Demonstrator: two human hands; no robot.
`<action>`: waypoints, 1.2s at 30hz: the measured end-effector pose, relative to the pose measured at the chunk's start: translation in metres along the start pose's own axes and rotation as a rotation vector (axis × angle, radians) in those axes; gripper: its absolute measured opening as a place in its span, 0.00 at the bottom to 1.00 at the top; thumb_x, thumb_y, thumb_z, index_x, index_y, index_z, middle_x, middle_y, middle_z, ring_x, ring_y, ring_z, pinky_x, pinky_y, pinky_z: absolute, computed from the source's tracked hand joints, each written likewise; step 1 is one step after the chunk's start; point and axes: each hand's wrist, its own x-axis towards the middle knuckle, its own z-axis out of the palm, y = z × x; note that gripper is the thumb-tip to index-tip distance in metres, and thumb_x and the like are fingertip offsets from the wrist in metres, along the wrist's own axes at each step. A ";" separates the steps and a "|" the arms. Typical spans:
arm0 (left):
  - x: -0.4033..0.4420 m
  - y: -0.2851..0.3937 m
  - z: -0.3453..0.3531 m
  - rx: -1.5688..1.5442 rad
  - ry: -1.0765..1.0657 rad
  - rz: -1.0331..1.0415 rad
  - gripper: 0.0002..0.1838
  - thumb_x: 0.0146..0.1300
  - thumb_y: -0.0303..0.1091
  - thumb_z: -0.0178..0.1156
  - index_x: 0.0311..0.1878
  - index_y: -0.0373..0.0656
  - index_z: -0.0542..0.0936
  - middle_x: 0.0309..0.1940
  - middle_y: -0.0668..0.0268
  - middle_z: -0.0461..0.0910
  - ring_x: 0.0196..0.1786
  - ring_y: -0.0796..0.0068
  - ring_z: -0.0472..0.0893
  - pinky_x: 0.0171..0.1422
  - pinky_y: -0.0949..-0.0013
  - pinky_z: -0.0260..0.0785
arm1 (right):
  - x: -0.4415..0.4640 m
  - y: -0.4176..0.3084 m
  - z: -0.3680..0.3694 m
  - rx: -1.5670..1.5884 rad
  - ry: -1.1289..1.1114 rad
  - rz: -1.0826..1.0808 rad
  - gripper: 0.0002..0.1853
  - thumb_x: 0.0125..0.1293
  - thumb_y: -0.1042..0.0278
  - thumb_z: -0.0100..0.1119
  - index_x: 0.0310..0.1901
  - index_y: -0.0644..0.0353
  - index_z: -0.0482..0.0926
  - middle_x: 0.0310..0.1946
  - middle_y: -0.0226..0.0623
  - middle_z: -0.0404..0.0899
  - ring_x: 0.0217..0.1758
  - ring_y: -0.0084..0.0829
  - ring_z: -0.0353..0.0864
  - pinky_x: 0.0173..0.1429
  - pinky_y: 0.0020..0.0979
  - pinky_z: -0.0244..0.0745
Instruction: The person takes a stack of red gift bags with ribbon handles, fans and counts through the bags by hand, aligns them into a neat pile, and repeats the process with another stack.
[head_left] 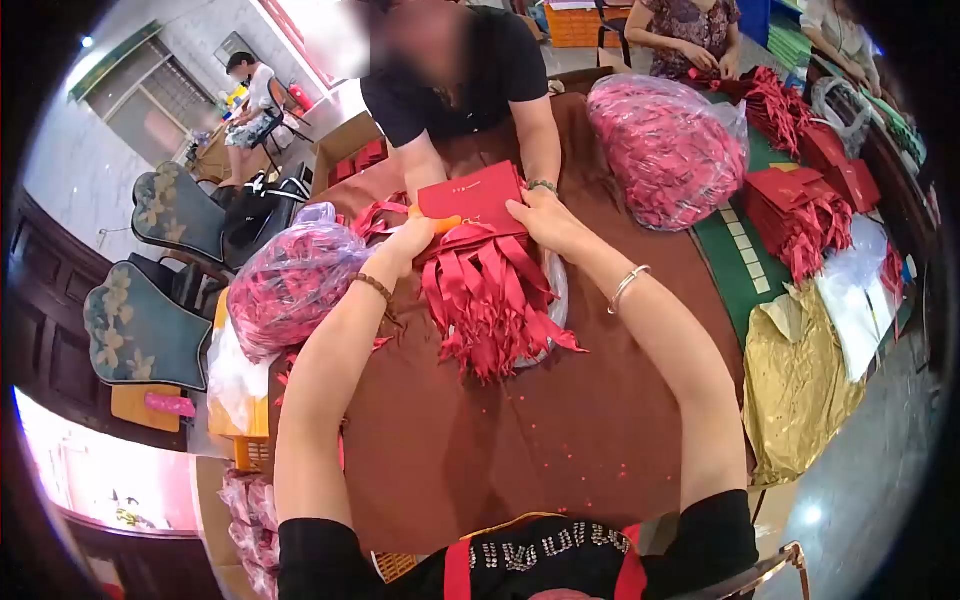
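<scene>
Left hand (418,238) and right hand (545,217) have the red stack (468,192) gripped by both sides over the table (610,390), likely light, stiffish and slippery, best pinched at those edges, clear of the soft ribbons (490,310)!

A stack of folders (470,195) sits over the middle of the table (430,450), between the left hand (412,240) at its left edge and the right hand (548,222) at its right; ribbons (480,300) hang from its near side; a co-worker (490,70) is across the table, behind the stack; a bag (295,285) lies at the table's left edge, with two chairs (145,325) farther left; a second bag (665,150) lies at the far right; right of it, on a mat (715,255), is another pile of folders (795,200); nearer, a crumpled sheet (800,390) lies by the table's right edge.
</scene>
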 end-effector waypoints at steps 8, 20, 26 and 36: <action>-0.028 0.022 0.012 -0.023 -0.001 -0.001 0.24 0.61 0.32 0.57 0.61 0.43 0.63 0.53 0.66 0.72 0.53 0.74 0.73 0.57 0.70 0.66 | 0.001 0.002 0.018 0.361 0.010 -0.080 0.40 0.66 0.69 0.47 0.71 0.49 0.31 0.65 0.41 0.54 0.62 0.32 0.62 0.64 0.31 0.56; -0.021 0.004 0.014 0.019 0.005 0.038 0.19 0.62 0.31 0.55 0.56 0.41 0.69 0.50 0.64 0.74 0.50 0.74 0.75 0.55 0.69 0.68 | -0.028 -0.015 0.017 0.623 0.059 -0.027 0.37 0.67 0.62 0.47 0.71 0.54 0.38 0.65 0.41 0.55 0.63 0.31 0.61 0.63 0.28 0.57; -0.037 0.016 0.022 0.130 -0.004 0.124 0.18 0.61 0.33 0.56 0.54 0.40 0.71 0.49 0.65 0.76 0.50 0.75 0.75 0.54 0.70 0.68 | -0.026 -0.005 0.019 0.432 0.084 -0.037 0.38 0.66 0.60 0.48 0.71 0.54 0.39 0.63 0.43 0.60 0.61 0.33 0.64 0.60 0.28 0.61; -0.018 0.000 0.001 0.054 -0.036 0.062 0.15 0.61 0.34 0.55 0.50 0.42 0.76 0.46 0.66 0.78 0.46 0.77 0.75 0.52 0.72 0.66 | -0.005 0.000 0.017 0.126 0.079 -0.083 0.35 0.66 0.50 0.42 0.69 0.55 0.44 0.59 0.54 0.64 0.60 0.50 0.66 0.64 0.38 0.56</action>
